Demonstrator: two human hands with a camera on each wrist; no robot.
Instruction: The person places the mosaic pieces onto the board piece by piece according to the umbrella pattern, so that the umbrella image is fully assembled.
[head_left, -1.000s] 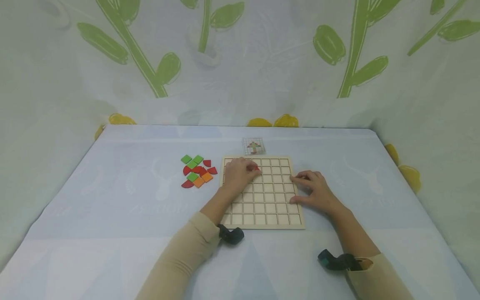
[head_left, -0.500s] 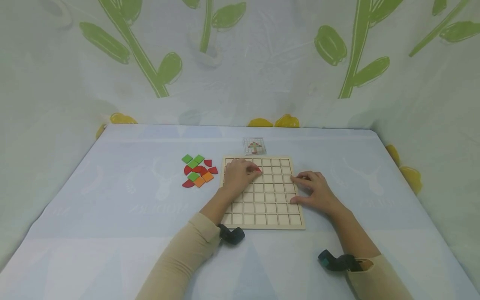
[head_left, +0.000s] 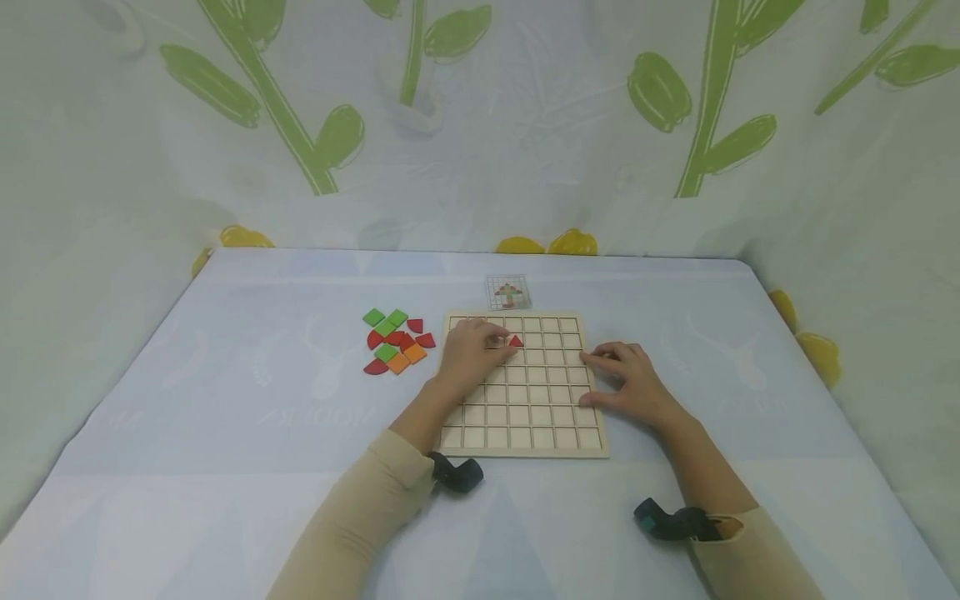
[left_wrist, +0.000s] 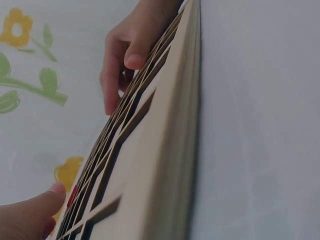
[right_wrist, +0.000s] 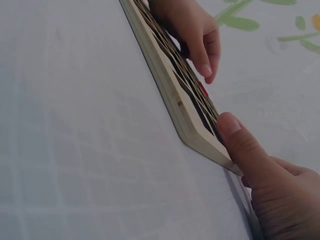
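A wooden grid board (head_left: 525,457) lies flat in front of me in the head view. One red triangular tile (head_left: 516,341) sits in an upper cell of it. My left hand (head_left: 471,354) hovers over the board's upper left, fingertips just left of that tile and apart from it. In the left wrist view the tile (left_wrist: 73,195) shows as a red sliver beside the thumb. My right hand (head_left: 630,385) rests at the board's right edge, thumb and fingers spread along it. The right wrist view shows its thumb (right_wrist: 237,137) on the board's rim.
Left of the board lies a loose pile of green tiles (head_left: 373,317), orange tiles (head_left: 415,354) and red curved tiles (head_left: 377,367). Behind the board is a small pattern card (head_left: 508,292) with a gridded picture. A pale cloth (head_left: 225,417) covers the table.
My left hand has let go of the red triangular tile and drawn slightly left, so the tile now shows in its cell. The right hand stays at the board's edge.
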